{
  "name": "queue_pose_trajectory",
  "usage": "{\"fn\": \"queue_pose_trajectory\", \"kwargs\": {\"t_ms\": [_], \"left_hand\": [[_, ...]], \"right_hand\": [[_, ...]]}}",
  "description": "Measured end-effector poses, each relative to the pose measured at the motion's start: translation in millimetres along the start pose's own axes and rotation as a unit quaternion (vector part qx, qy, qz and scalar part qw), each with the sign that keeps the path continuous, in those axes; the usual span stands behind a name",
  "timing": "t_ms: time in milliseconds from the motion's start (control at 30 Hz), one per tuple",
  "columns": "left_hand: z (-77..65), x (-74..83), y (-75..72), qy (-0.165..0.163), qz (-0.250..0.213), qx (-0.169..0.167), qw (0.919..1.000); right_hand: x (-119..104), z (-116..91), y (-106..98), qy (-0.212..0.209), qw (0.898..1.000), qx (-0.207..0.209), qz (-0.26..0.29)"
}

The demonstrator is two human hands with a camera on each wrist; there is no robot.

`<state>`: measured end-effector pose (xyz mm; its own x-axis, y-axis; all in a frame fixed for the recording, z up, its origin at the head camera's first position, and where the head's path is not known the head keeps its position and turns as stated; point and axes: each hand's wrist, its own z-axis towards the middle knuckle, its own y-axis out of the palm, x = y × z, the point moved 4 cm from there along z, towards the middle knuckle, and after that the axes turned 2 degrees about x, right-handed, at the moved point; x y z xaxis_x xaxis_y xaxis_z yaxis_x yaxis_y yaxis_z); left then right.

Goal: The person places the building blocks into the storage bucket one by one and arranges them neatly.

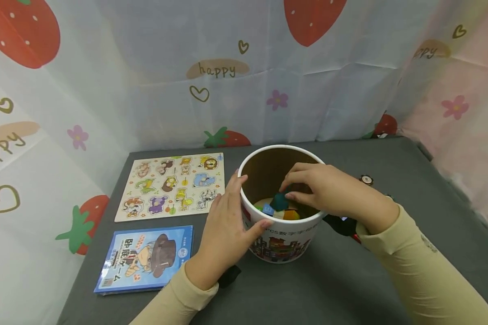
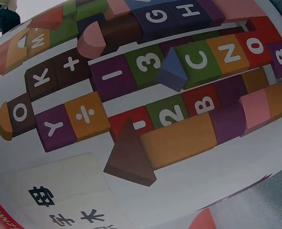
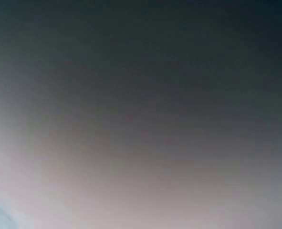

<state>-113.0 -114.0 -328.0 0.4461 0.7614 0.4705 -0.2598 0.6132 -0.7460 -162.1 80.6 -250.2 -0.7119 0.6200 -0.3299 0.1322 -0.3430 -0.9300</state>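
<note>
While the left hand (image 1: 227,219) lies straight-fingered against the white bucket (image 1: 286,234) on the bench (image 1: 309,298), the right hand (image 1: 321,187) pinches a teal block (image 1: 279,202) inside it. Farther off, leftward, lies an animal board (image 1: 174,184); behind hangs strawberry-print cloth (image 1: 154,108).

Soft, even light falls around the bucket (image 1: 282,250), its inside shaded, a faint shadow before it; the right wrist view is wholly blurred.
</note>
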Motion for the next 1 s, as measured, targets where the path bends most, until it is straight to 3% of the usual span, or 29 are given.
{"fn": "queue_pose_trajectory", "kwargs": {"t_ms": [67,167,267,367,433,533,633,700,833,1000], "left_hand": [[0.1,0.8,0.3,-0.001,0.0,-0.001,1.0],[0.3,1.4,0.7,-0.001,0.002,0.001,1.0],[0.3,1.3,1.2,-0.001,0.002,0.005,1.0],[0.1,0.5,1.4,0.0,0.001,0.009,1.0],[-0.1,-0.2,0.7,0.0,0.0,0.011,0.9999],[-0.9,-0.9,0.4,-0.002,-0.002,0.016,0.9999],[-1.7,-2.7,-1.6,-0.005,-0.001,0.018,0.9998],[-1.6,-2.6,-2.1,-0.003,-0.001,0.018,0.9998],[-0.3,-0.9,-1.1,0.002,-0.001,0.017,0.9998],[0.3,0.7,1.3,0.004,-0.004,0.017,0.9998]], "right_hand": [[2,-4,-3,-0.007,1.0,0.024,-0.004],[5,-20,-13,-0.007,0.994,0.106,-0.012],[12,-45,-23,0.02,0.981,0.19,-0.029],[28,-74,-25,0.075,0.971,0.221,-0.043],[45,-91,-17,0.127,0.972,0.195,-0.041],[77,-115,8,0.198,0.974,0.105,-0.033],[105,-132,42,0.229,0.973,0.005,-0.022],[118,-142,62,0.237,0.971,-0.032,-0.014],[131,-156,86,0.263,0.964,-0.037,-0.016],[131,-164,96,0.297,0.954,-0.026,-0.023]]}}
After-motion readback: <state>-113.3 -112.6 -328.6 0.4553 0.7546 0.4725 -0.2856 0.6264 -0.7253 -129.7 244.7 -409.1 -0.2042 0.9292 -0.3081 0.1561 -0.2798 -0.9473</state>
